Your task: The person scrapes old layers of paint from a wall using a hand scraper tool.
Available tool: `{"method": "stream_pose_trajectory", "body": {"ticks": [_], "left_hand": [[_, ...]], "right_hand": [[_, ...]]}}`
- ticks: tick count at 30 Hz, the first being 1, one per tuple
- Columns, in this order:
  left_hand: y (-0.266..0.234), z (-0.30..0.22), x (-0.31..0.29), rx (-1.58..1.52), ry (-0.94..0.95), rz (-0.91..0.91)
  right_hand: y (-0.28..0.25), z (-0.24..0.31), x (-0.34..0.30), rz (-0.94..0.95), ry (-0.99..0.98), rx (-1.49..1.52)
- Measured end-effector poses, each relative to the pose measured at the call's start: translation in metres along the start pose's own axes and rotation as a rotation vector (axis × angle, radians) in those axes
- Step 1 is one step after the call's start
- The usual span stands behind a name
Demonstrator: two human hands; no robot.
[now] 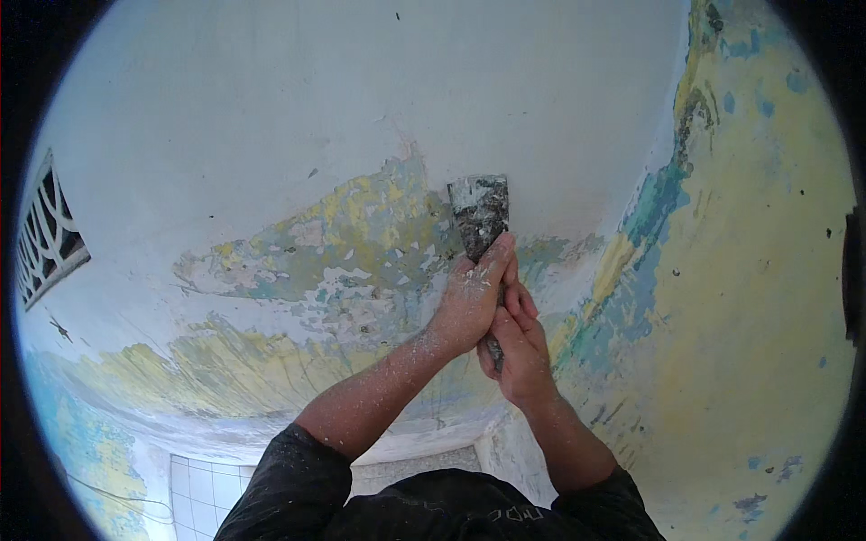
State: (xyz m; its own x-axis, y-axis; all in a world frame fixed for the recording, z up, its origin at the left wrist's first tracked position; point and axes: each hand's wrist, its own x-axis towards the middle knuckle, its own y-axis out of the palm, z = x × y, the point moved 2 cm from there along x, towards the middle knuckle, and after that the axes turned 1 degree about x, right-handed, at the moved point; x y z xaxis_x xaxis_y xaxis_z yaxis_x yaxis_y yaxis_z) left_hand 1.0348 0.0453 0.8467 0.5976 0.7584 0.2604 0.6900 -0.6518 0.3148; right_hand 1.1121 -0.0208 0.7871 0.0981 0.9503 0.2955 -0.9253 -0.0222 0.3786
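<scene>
Both my hands are wrapped round one scraper [481, 212], a wide flat blade smeared with dark and pale residue. Its blade edge points up and lies at or very close to the white wall [541, 90]. My left hand [476, 287] is closed high on the handle, just below the blade, and is dusted with white flakes. Lower down, my right hand [521, 347] grips the handle's end. Left of the blade spreads a patch of peeled paint [361, 225], showing yellow, blue-grey and pinkish layers with ragged white edges.
A yellow wall [749, 270] with blue-green stains meets the white one at a corner on the right. At the far left is a patterned vent grille [54, 230]. White tiles [203, 487] show low down, with a thin cable [117, 494] beside them.
</scene>
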Motion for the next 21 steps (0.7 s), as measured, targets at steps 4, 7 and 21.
{"method": "stream_pose_trajectory", "body": {"ticks": [4,7,21], "left_hand": [[-0.004,0.021,-0.032,0.077,-0.075,-0.056],[-0.012,0.030,-0.025,-0.026,-0.070,-0.035],[0.006,-0.007,0.004,0.026,0.014,0.009]], "right_hand": [[0.006,-0.009,-0.034,-0.047,-0.031,-0.112],[0.000,-0.018,-0.024,-0.028,0.025,-0.051],[0.006,0.019,0.001,0.000,0.027,-0.070]]}}
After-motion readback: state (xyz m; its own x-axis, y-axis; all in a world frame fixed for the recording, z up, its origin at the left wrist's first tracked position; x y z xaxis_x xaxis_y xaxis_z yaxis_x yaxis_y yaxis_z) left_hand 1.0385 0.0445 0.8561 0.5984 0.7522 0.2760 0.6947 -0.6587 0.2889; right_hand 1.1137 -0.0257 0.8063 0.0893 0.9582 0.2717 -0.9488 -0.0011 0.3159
